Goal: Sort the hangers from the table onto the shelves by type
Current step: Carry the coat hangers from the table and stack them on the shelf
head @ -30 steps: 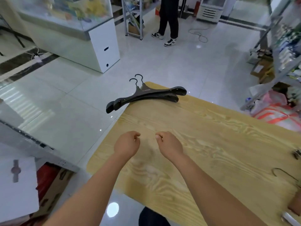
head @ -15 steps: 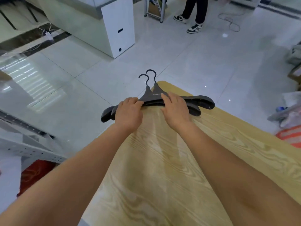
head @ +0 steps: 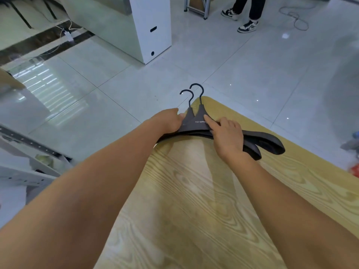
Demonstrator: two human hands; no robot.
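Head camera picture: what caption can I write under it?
The left hand and right hand hold two black hangers stacked at a wooden table's corner.

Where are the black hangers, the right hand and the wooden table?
black hangers (head: 194, 123), head view, flat neck below the hooks.
right hand (head: 228, 137), head view, back of the hand.
wooden table (head: 186, 195), head view, bare top between the forearms.

This looks like a shop floor: glossy pale floor tiles (head: 242, 74) across the frame, a white display counter (head: 151, 30) at upper left, a metal rack (head: 206, 8) at top centre, and two black hangers (head: 196, 123) on a wood-grain surface (head: 194, 200).
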